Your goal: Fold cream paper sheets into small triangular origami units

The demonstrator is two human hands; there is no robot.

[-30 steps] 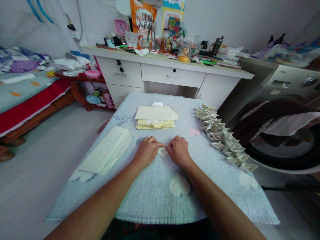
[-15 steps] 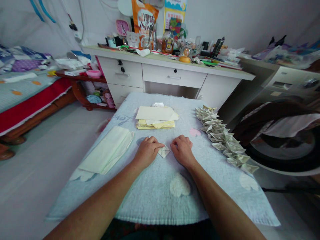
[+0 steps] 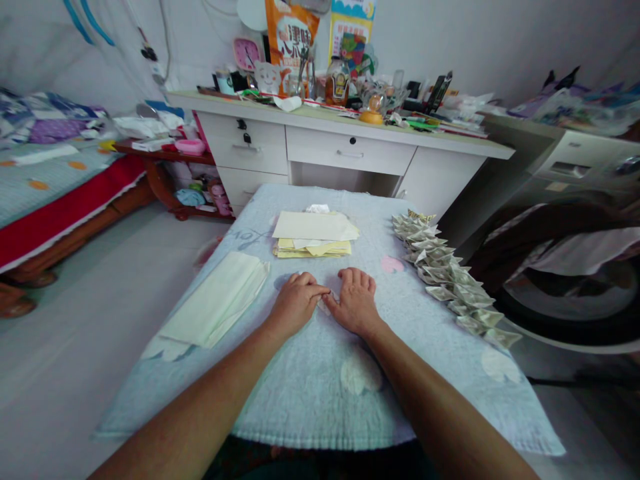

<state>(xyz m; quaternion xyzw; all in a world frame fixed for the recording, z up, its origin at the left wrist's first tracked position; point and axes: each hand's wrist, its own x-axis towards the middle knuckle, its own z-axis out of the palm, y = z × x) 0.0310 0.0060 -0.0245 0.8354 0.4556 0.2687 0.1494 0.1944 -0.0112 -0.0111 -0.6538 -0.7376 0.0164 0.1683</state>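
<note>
Pressing at a small folded paper (image 3: 322, 306), two bare hands meet over a table cloth (image 3: 300, 400). The paper lies flat between the hands, its upper edge under the left hand's outstretched forefinger and its right part beneath the right thumb; most of it is hidden. The left hand (image 3: 299, 303) has its other fingers partly curled; whether it also pinches the paper cannot be told. The right hand (image 3: 357, 303) is spread palm down, fingers extended away from the wearer, gripping nothing visible. To the left of the left hand, and apart from it, rests a pale paper bundle (image 3: 217, 297), set aslant. Straight beyond both hands sits a paper stack (image 3: 315, 227), cream and yellow, with uneven edges. Well to the right of the right hand, pointed paper shapes (image 3: 445, 270) stand crowded in a slanting row. Farther off, beyond the stack, is a white desk (image 3: 345, 143) with a cluttered top.
</note>
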